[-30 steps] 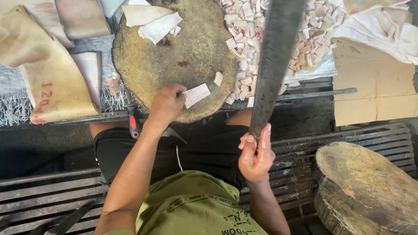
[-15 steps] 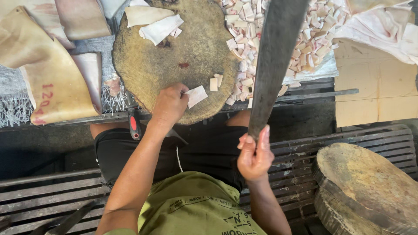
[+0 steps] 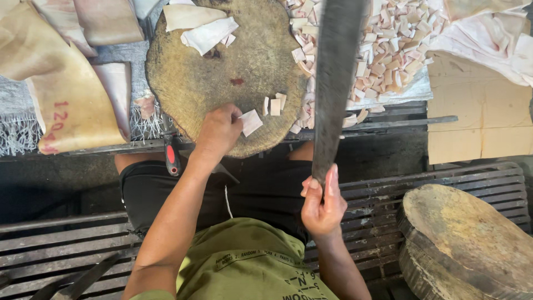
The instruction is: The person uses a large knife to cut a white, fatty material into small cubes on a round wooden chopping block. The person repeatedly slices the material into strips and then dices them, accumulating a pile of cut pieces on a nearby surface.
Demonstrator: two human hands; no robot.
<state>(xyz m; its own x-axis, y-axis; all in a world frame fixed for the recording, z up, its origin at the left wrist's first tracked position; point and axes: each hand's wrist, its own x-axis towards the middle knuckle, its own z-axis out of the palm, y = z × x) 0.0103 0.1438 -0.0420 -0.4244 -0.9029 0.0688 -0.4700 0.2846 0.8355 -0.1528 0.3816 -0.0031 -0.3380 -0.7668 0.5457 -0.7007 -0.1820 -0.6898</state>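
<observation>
At the far left of the work table (image 3: 83, 151), a tan slab of pork skin (image 3: 66, 105) with red marks lies flat, with paler slabs (image 3: 105, 19) behind it toward the back edge. A red-handled tool (image 3: 171, 158) hangs at the table's front edge, just left of the round wooden chopping block (image 3: 222, 72). Two large white pieces (image 3: 202, 28) sit at the block's far side. The left hand (image 3: 219, 133) rests at the block's near edge, fingers curled around a small white square piece (image 3: 251, 122); a few cut bits (image 3: 275, 104) lie just beside it. Further right, the right hand (image 3: 322, 203) is closed around the handle of a long dark cleaver (image 3: 338, 83), its blade raised over the block's right edge. Behind it lies a heap of small cut pieces (image 3: 394, 39). On the slatted bench (image 3: 377, 194), at its right end, sits a second wooden block (image 3: 466, 244).
</observation>
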